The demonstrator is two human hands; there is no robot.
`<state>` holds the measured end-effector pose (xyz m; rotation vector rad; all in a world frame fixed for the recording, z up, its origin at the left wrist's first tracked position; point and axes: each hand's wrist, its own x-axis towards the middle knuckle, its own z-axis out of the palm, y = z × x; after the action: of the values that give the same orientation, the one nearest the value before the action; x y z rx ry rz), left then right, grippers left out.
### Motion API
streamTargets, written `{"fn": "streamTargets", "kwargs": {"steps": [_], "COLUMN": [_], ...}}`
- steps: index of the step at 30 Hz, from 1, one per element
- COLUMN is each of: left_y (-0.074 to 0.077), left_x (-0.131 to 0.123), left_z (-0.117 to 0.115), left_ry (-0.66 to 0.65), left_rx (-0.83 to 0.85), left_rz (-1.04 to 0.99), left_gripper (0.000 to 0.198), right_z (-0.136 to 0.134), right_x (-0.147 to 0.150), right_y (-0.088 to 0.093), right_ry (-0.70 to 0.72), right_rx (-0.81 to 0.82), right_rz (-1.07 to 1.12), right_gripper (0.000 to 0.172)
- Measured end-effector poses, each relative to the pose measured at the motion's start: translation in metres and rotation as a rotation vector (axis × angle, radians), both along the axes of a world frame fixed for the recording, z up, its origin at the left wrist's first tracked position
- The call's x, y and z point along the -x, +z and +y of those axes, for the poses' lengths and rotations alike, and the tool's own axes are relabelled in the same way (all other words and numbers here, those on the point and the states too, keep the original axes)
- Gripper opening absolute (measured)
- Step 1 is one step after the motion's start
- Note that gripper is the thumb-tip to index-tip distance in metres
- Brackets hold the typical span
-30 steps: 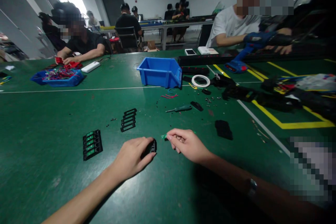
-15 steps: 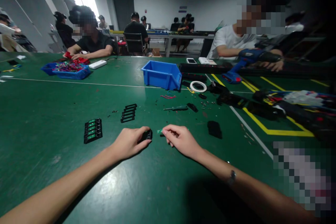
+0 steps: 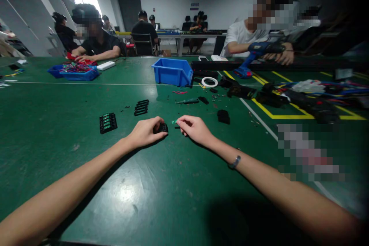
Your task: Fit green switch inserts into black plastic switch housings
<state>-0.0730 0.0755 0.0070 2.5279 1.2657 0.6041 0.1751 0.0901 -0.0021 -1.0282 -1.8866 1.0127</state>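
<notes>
My left hand [image 3: 145,132] rests on the green table [image 3: 57,130] with its fingers closed round a small black plastic housing [image 3: 163,128]. A few centimetres to its right, my right hand [image 3: 194,128] pinches a small green circuit board [image 3: 174,122] by its end, the board's tip pointing at the housing. The two parts are close but apart. Left of my hands lie a block of black housings with green boards in them [image 3: 108,122] and a row of empty black frames [image 3: 141,107].
A blue bin [image 3: 172,71], a green-handled screwdriver [image 3: 188,101], red wires, a white tape roll [image 3: 209,82] and black parts [image 3: 223,116] lie beyond my hands. Cables pile up at right inside yellow floor-tape lines. Across the table, a person holds a blue power drill [image 3: 253,55]; another works over a blue tray [image 3: 74,72].
The view has pulled back and tilted, so more of both forearms shows. My hands keep the same grip and have drawn slightly closer together.
</notes>
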Motion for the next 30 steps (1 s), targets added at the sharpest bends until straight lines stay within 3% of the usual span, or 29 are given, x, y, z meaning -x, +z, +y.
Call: {"fn": "streamTargets", "kwargs": {"steps": [4, 12, 19, 25, 30], "left_y": [0.002, -0.001, 0.001, 0.001, 0.002], "left_x": [-0.010, -0.009, -0.014, -0.028, -0.027], "left_z": [-0.011, -0.006, -0.018, -0.034, -0.032], "left_ry": [-0.050, -0.122, -0.114, -0.137, -0.167], "left_rx": [-0.022, -0.042, -0.018, -0.005, 0.005], "left_rz": [-0.007, -0.007, -0.034, -0.037, -0.041], "left_gripper": [0.033, 0.033, 0.034, 0.034, 0.037], "right_z": [-0.005, -0.002, -0.030, -0.058, -0.058], "right_x": [-0.002, -0.004, -0.005, -0.013, -0.015], "right_y": [-0.001, -0.003, 0.001, 0.005, 0.006], "right_ry": [0.012, 0.007, -0.001, 0.022, 0.043], "right_rx": [-0.058, -0.124, -0.343, -0.333, -0.295], "right_rz": [-0.064, -0.130, -0.260, -0.293, -0.287], "right_gripper": [0.027, 0.025, 0.022, 0.021, 0.020]}}
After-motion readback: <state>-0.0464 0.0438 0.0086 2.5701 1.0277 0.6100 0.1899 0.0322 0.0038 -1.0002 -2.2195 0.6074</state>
